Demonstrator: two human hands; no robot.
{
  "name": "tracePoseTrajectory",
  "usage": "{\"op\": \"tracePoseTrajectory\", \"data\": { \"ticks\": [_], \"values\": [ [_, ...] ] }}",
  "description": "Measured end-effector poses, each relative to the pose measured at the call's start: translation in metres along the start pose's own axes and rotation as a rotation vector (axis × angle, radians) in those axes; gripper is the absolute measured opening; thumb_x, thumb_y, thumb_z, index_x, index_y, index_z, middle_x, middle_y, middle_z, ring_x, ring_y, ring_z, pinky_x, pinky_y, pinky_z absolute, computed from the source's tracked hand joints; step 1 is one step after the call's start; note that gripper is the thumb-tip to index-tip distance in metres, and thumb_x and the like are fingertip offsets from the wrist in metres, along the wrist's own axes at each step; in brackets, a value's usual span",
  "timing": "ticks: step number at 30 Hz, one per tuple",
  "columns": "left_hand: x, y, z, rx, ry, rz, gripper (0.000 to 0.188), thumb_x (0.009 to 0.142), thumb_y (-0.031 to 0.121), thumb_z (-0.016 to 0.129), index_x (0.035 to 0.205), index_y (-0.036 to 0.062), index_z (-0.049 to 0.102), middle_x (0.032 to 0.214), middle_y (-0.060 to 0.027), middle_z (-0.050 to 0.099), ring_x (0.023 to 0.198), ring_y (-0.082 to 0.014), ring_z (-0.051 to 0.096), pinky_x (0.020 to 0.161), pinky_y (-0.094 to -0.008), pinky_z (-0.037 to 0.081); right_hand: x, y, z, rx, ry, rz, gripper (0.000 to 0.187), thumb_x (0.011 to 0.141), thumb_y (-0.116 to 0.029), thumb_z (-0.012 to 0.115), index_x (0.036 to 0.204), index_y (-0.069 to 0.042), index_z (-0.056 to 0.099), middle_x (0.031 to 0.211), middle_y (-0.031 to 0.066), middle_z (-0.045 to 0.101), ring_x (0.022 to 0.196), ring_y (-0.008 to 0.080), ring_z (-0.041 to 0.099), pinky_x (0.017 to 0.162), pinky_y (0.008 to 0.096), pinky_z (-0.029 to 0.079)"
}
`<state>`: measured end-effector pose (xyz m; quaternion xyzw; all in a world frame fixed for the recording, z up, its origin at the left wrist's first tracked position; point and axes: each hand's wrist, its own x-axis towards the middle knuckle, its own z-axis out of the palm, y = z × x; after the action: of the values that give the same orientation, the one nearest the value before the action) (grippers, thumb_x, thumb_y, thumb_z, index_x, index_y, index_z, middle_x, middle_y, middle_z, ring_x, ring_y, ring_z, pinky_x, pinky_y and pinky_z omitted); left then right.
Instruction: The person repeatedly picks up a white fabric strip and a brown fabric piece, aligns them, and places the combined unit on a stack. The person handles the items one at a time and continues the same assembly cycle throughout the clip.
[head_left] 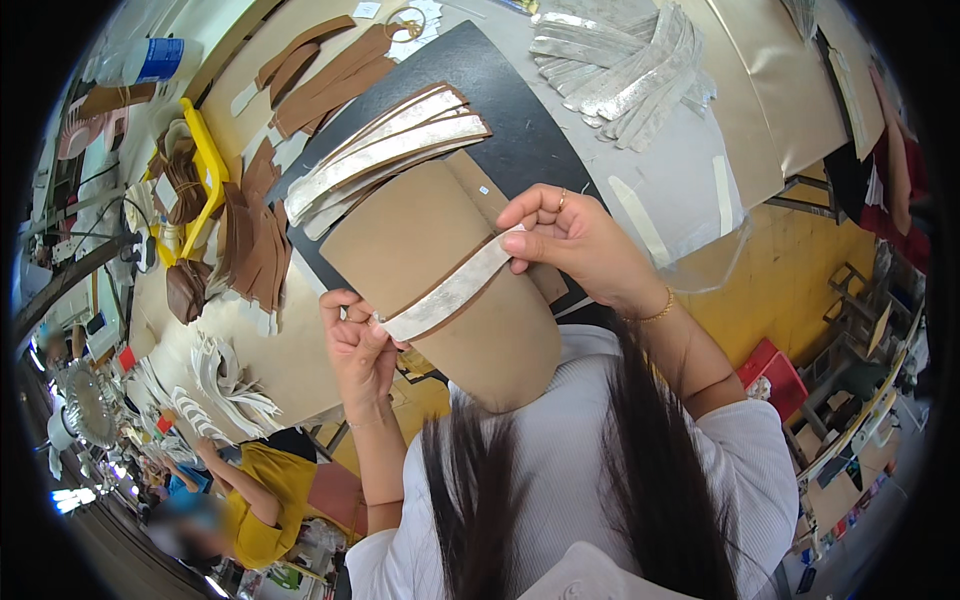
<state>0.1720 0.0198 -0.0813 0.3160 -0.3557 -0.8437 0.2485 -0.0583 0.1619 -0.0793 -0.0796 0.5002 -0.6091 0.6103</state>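
A brown leather strip (450, 295) with a whitish-silver face is stretched slantwise between my hands. My left hand (358, 345) pinches its lower left end, and my right hand (570, 240) grips the upper right end between thumb and fingers. Under the strip lies a tan board (390, 220) with a rounded near end, which reaches over the table edge toward my white shirt. Just beyond the board, a stack of similar silver-faced brown strips (400, 140) rests on a black mat (515, 85).
Silvery strips (630, 75) are heaped at the far right. Brown strips (262, 230) and a yellow crate (212, 165) with brown pieces occupy the left. Whitish strips (225, 390) lie at the near left. A person in a yellow shirt (270, 505) works beyond them. A red seat (772, 378) stands right.
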Motion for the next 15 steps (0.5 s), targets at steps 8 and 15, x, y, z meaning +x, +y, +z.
{"op": "tracePoseTrajectory", "data": {
  "ticks": [8, 15],
  "values": [
    [-0.001, 0.000, 0.002, 0.019, 0.015, 0.025, 0.045, 0.082, -0.001, 0.066, 0.116, 0.0075, 0.037, 0.099, -0.0145, 0.063, 0.078, -0.0197, 0.064, 0.059, -0.0279, 0.055, -0.001, 0.012, 0.010, -0.215, 0.146, -0.254, 0.020, 0.085, -0.009, 0.066, 0.101, -0.001, 0.056, 0.084, 0.0021, 0.060, 0.082, 0.0096, 0.058, 0.073, 0.0223, 0.044],
    [-0.003, -0.003, 0.003, 0.007, 0.022, 0.031, 0.041, 0.084, -0.002, 0.063, 0.115, 0.0070, 0.038, 0.100, -0.0147, 0.062, 0.079, -0.0194, 0.064, 0.060, -0.0277, 0.055, -0.022, 0.026, 0.015, -0.838, 0.237, -0.548, 0.018, 0.090, -0.017, 0.058, 0.101, -0.007, 0.067, 0.093, 0.0072, 0.063, 0.090, 0.0202, 0.057, 0.086, 0.0328, 0.033]
  ]
}}
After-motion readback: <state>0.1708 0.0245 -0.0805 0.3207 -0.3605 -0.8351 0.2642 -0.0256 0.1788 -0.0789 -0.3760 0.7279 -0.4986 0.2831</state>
